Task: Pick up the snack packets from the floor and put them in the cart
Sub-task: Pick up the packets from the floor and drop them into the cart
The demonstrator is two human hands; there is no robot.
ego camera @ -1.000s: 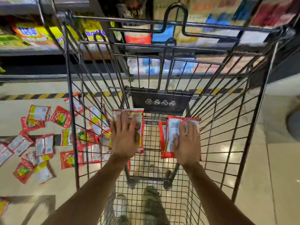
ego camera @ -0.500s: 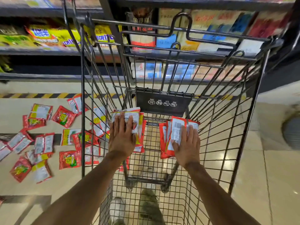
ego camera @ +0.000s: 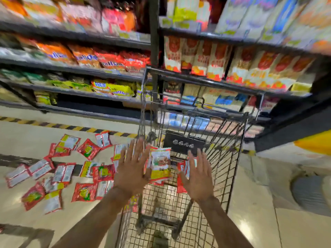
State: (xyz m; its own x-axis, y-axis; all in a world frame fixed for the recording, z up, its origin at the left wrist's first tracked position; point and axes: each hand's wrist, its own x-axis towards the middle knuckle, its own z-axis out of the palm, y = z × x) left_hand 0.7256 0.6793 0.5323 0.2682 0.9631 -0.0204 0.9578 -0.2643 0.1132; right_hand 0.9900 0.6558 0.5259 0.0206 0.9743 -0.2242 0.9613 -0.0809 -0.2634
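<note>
Both my hands are spread flat with straight fingers over the black wire cart (ego camera: 232, 158). My left hand (ego camera: 132, 169) hovers at the cart's left wall, and a bunch of red, white and yellow snack packets (ego camera: 160, 165) lies just right of it inside the basket. My right hand (ego camera: 196, 176) is above a second bunch of red packets (ego camera: 181, 178), partly hiding it. Neither hand grips anything. Several more red snack packets (ego camera: 62, 172) lie scattered on the floor left of the cart. The frame is motion-blurred.
Store shelves (ego camera: 107, 76) packed with snack bags and boxes stand behind the cart. A yellow-black hazard stripe (ego camera: 53, 125) runs along the floor at the shelf base. A black label plate (ego camera: 184, 143) hangs on the cart's far wall. Tiled floor (ego camera: 259, 203) lies to the right.
Both hands held packet bunches inside the cart before; now the fingers are spread and the packets are released. My view has tilted upward, showing more shelves.
</note>
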